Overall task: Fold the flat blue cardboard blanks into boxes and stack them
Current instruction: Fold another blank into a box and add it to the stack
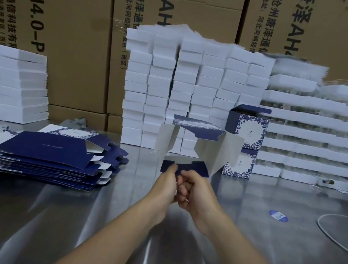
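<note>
- half-folded blank (pixel 198 145) is up in the air, dead centre, just at 12 o'clock from the hands, its grey inner walls splayed open and a dark blue flap hanging at the bottom.
- left hand (pixel 166 184) has that bottom flap pinched, thumb on the blue face, fingers tucked behind.
- right hand (pixel 192 191) is pressed right up against the left, fingers curled into the palm; can't tell if it's actually got hold of card.
- over at 9 o'clock, the pile of flat blanks (pixel 44 151) lies on the steel table (pixel 105 224), navy faces up, tabs fanned out toward the centre.
- at 2 o'clock from the hands, 2 finished boxes (pixel 244 142) stand one on top of the other, blue floral print facing us, top one's lid flap ajar.
- behind the held blank, at 12 o'clock, columns of white foam blocks (pixel 161 78) rise high.
- foam trays (pixel 314 133) are stacked at 2 o'clock behind the boxes, and another stack sits far off at 10 o'clock.
- brown cartons (pixel 62 7) with printed lettering wall off the whole back.
- at 3 o'clock on the table, a round blue sticker (pixel 278 216), and beyond it a looping white cable (pixel 337 230).
</note>
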A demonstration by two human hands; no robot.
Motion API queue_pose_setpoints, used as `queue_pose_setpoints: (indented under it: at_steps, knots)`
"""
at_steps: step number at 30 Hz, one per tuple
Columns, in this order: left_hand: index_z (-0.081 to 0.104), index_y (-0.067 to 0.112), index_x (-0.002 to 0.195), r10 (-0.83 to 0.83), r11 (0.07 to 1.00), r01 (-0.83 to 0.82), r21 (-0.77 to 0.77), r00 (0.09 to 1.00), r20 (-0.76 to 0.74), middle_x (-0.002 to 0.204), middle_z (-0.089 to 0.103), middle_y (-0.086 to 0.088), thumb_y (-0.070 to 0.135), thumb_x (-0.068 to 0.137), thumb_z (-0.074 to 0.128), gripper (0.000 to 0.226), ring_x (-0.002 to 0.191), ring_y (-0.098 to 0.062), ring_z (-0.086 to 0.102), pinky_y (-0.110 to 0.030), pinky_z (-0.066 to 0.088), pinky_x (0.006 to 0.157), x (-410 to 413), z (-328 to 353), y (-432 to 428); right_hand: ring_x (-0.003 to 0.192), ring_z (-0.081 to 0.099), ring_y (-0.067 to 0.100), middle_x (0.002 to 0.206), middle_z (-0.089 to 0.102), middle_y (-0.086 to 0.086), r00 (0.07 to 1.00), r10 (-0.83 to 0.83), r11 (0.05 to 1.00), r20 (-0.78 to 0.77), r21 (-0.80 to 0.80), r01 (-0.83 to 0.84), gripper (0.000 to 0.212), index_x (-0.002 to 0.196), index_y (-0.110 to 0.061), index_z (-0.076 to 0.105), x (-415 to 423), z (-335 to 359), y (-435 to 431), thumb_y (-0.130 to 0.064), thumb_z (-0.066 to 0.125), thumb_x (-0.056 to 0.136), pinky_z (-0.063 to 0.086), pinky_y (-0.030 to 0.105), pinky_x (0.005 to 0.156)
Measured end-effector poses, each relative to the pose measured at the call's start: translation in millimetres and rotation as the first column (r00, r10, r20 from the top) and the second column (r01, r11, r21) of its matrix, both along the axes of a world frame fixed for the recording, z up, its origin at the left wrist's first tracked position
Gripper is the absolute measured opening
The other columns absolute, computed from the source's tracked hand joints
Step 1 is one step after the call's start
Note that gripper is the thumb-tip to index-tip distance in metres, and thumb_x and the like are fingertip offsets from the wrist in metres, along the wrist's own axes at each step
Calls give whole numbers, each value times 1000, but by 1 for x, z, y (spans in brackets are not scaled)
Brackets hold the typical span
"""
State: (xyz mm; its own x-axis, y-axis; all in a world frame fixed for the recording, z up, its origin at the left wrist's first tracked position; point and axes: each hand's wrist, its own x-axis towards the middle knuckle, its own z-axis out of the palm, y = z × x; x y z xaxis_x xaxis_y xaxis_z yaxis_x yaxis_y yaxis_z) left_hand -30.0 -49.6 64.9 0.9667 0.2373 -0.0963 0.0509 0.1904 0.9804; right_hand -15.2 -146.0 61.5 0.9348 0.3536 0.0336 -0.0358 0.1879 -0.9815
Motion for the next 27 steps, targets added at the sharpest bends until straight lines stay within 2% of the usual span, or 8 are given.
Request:
queue_pose_setpoints:
  at_steps: [4, 8, 10, 12, 14, 17, 22, 27]
  knots:
    - [40, 21, 45, -47, 998, 48, -27, 999, 27, 49, 46, -1, 57, 108, 38, 72, 42, -13, 46, -30, 49, 62, -2, 1, -2, 52, 35, 14, 55, 39, 1, 1000, 12, 996, -23, 83, -10, 40, 60, -17, 58, 0, 2, 0, -25, 55, 99, 36, 31, 62]
    - [44, 19, 40, -46, 998, 47, -35, 998, 38, 48, 46, -4, 54, 109, 36, 78, 43, -15, 47, -32, 45, 62, -4, 1, -4, 51, 38, 14, 54, 40, 1, 1000, 14, 1000, -18, 2, -14, 41, 58, -19, 58, -2, 4, -2, -31, 56, 97, 33, 29, 57]
    - [56, 17, 51, -43, 996, 47, -72, 997, 59, 54, 52, -7, 46, 111, 34, 70, 49, -18, 50, -30, 47, 59, -4, 1, -2, 48, 37, 13, 52, 38, 0, 999, -35, 999, -21, -17, 35, 41, 58, -19, 56, -1, 5, -2, -34, 57, 97, 30, 27, 53]
    - [74, 10, 84, -36, 992, 46, -115, 995, 88, 72, 69, -8, 38, 111, 32, 57, 60, -18, 63, -31, 55, 60, -4, 1, 1, 45, 34, 13, 50, 34, -1, 991, -124, 991, -45, 41, 125, 42, 60, -18, 53, 1, 6, -3, -32, 56, 99, 26, 25, 48]
    - [76, 9, 107, -30, 991, 41, -129, 996, 82, 87, 79, -5, 38, 113, 30, 54, 71, -17, 73, -35, 62, 65, -3, 1, 2, 42, 30, 12, 48, 31, -3, 981, -191, 980, -43, 56, 193, 40, 62, -17, 51, 3, 7, -4, -27, 53, 101, 25, 24, 46]
    - [76, 16, 104, -18, 994, 24, -108, 998, 59, 86, 82, 0, 48, 113, 26, 60, 72, -13, 78, -37, 61, 74, -2, 1, 3, 40, 28, 10, 47, 31, -5, 969, -243, 968, -48, 46, 245, 40, 65, -17, 50, 5, 7, -7, -23, 49, 104, 23, 22, 43]
    - [71, 17, 120, 98, 994, -92, -64, 990, 104, 95, 82, -2, 32, 114, 21, 53, 88, -12, 79, -34, 57, 75, 0, 4, 13, 41, 32, 11, 50, 36, -3, 963, -267, 964, -31, -6, 267, 40, 62, -16, 54, 3, 10, -7, -25, 56, 101, 24, 22, 45]
    - [73, 20, 112, 78, 997, -77, -10, 995, 61, 90, 82, 3, 40, 113, 22, 54, 87, -13, 78, -33, 53, 74, 0, 3, 12, 41, 33, 10, 49, 38, -2, 947, -321, 947, -5, 30, 321, 41, 63, -14, 56, 5, 10, -7, -23, 56, 103, 26, 21, 42]
